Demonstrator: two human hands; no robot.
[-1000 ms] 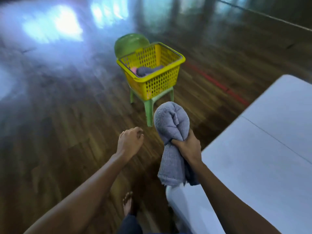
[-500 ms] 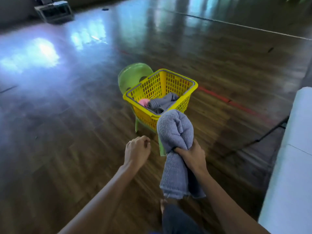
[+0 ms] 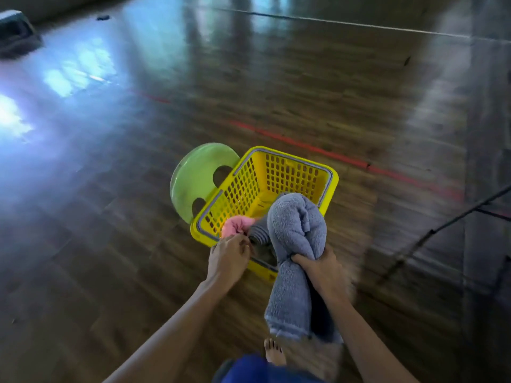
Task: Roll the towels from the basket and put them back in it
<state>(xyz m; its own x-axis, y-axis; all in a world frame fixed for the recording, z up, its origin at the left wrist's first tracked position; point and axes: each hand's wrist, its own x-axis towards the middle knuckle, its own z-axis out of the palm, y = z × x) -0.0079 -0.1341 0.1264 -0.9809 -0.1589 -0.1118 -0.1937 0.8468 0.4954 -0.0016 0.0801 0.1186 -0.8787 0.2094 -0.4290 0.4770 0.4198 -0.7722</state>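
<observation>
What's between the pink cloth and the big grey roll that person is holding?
Another grey towel, lying in the yellow basket, sits between the pink cloth and the grey roll that the right hand grips; the head view shows it.

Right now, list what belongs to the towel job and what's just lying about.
Job: rolled grey towel in right hand; pink towel in yellow basket; left hand at its near rim.
Lying about: green chair; red floor line; grey box.
</observation>
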